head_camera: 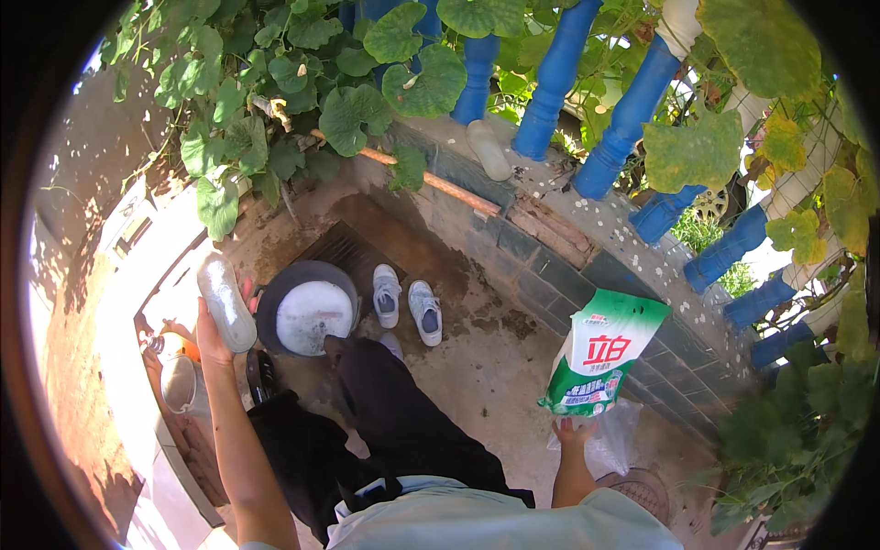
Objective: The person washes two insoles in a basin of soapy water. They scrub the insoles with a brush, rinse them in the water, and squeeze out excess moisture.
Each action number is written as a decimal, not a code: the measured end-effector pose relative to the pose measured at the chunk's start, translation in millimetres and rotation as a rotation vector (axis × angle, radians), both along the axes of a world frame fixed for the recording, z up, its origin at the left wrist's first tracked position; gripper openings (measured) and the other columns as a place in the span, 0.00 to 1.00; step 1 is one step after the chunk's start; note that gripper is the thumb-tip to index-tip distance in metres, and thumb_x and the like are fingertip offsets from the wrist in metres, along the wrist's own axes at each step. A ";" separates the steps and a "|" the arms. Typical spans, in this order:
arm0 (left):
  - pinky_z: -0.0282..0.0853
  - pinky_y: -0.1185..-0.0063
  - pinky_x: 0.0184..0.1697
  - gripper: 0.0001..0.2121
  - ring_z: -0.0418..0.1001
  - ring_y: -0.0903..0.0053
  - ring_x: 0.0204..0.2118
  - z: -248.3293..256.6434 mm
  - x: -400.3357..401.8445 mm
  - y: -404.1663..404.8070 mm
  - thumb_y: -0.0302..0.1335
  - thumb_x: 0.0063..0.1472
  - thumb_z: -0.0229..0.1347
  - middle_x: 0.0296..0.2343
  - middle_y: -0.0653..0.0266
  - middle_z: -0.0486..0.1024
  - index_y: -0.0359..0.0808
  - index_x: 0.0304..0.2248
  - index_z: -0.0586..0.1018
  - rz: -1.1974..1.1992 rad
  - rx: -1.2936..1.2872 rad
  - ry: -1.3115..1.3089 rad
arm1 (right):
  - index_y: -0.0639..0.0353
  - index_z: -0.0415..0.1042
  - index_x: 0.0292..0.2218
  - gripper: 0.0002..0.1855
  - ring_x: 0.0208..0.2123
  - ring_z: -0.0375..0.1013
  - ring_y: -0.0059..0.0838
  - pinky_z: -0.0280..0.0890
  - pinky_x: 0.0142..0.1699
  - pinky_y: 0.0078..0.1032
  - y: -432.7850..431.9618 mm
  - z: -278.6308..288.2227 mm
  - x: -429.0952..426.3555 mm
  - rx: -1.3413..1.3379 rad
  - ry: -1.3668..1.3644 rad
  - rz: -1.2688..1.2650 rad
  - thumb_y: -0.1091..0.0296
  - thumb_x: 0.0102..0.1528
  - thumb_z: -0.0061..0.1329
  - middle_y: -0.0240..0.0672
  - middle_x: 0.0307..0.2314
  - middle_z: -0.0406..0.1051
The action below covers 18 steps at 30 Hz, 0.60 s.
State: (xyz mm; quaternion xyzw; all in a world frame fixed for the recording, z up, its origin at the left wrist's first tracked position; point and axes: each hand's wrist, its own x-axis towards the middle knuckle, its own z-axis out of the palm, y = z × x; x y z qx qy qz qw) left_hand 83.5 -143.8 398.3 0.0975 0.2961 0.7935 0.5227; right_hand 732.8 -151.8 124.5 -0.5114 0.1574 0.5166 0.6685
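My left hand point(216, 337) grips a pale, rounded, elongated object point(227, 301), which looks like a shoe insole or sole, upright at its side. Just right of it, a dark basin point(267, 320) on the ground holds whitish, foamy-looking contents point(315, 313). A pair of light sneakers, one point(386, 297) beside the other point(425, 313), stands to the right of the basin. My right hand point(575, 432) is at the lower edge of a green and white bag of washing powder point(601, 357). Its fingertips meet the bag's bottom; whether they grip it is not plain.
A low tiled wall with a ledge point(550, 199) and blue balusters point(622, 117) runs along the right, with a second pale oblong piece point(489, 150) on it. A floor grate point(340, 244) lies behind the basin. A clear plastic bag point(615, 440) and a round cover point(639, 489) are at lower right.
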 end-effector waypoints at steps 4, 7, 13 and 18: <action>0.59 0.59 0.49 0.28 0.58 0.61 0.53 -26.5 -4.5 13.7 0.49 0.62 0.27 0.51 0.61 0.59 0.39 0.54 0.55 -0.031 -0.004 -0.010 | 0.47 0.56 0.49 0.27 0.42 0.63 0.28 0.60 0.46 0.31 49.8 -16.9 -92.3 -0.070 -0.114 0.499 0.44 0.52 0.37 0.35 0.42 0.62; 0.60 0.58 0.49 0.27 0.59 0.62 0.52 -27.2 -0.6 24.1 0.49 0.62 0.30 0.50 0.60 0.61 0.40 0.54 0.57 -0.048 -0.038 -0.081 | 0.53 0.61 0.44 0.22 0.36 0.67 0.27 0.64 0.41 0.27 181.7 82.1 -187.0 0.309 -0.241 0.695 0.51 0.51 0.44 0.35 0.36 0.66; 0.63 0.55 0.44 0.28 0.59 0.60 0.52 -52.3 20.5 61.9 0.51 0.60 0.34 0.51 0.60 0.60 0.41 0.53 0.59 -0.170 0.012 -0.185 | 0.61 0.60 0.43 0.27 0.31 0.70 0.31 0.68 0.39 0.28 428.7 175.3 -231.8 0.401 -0.331 0.611 0.52 0.49 0.51 0.43 0.32 0.68; 0.62 0.54 0.45 0.28 0.61 0.60 0.51 -68.3 20.6 69.5 0.50 0.60 0.36 0.51 0.58 0.59 0.41 0.53 0.59 -0.178 0.030 -0.230 | 0.63 0.59 0.34 0.18 0.32 0.70 0.37 0.70 0.37 0.27 469.8 175.1 -261.5 0.374 -0.462 0.531 0.59 0.51 0.48 0.47 0.32 0.66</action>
